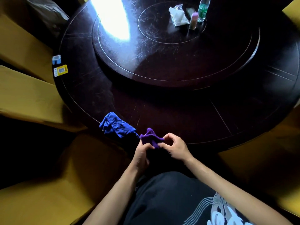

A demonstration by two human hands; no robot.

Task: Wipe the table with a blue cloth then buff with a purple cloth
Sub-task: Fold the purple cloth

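Observation:
A crumpled purple cloth [151, 138] is held just off the near edge of the dark round table [178, 111]. My left hand [142, 155] grips its lower left part and my right hand [175, 148] pinches its right side. A bunched blue cloth [113, 125] lies on the table's near-left rim, just left of the purple one, with nothing touching it.
A raised round turntable [162, 62] fills the table's middle and carries a crumpled white tissue pack [177, 17], a pink-capped tube [193, 21] and a clear bottle [203, 9]. Two small cards [59, 65] lie at the left rim. Yellow chairs [27, 95] surround the table.

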